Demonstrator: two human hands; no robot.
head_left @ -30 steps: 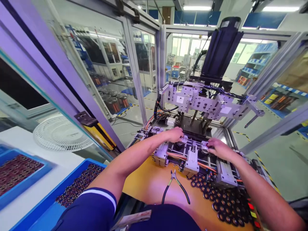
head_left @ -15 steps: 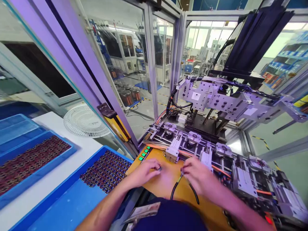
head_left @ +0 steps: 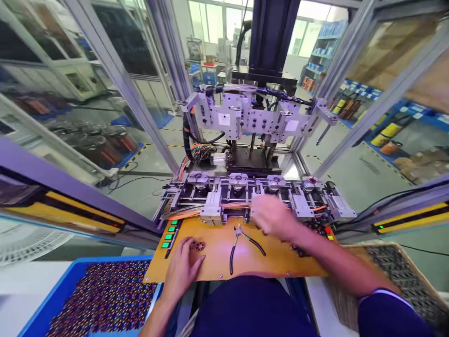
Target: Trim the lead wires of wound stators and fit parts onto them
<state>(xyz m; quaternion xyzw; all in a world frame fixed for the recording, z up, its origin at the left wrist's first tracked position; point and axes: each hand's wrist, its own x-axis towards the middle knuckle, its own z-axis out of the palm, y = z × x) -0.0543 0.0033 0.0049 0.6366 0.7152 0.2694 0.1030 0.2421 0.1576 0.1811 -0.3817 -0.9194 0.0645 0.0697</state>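
Small round parts (head_left: 199,245), dark with copper-coloured segments, lie on the orange plate (head_left: 217,267). My left hand (head_left: 180,267) rests beside them, its thumb apart from its fingers and its fingertips at one of them. Diagonal cutters (head_left: 238,234) with black handles lie spread on the plate between my hands. My right hand (head_left: 273,217) is over the plate's far edge, in front of the row of metal fixtures (head_left: 238,180). Motion smears its curled fingers, so anything inside them is hidden. A reddish part (head_left: 311,181) sits in the rightmost fixture.
Green lit buttons (head_left: 168,237) line the plate's left side. A blue tray (head_left: 75,271) at lower left holds many small wound parts. At lower right stands a box (head_left: 400,267) of grey parts. Behind the fixtures rises a machine head (head_left: 259,117), with yellow sensor bars (head_left: 80,210) on either side.
The view has swung right. My left hand has gone from a pinch around a small part to spread fingers on the plate. My right hand has left the cutters and moved towards the fixtures.
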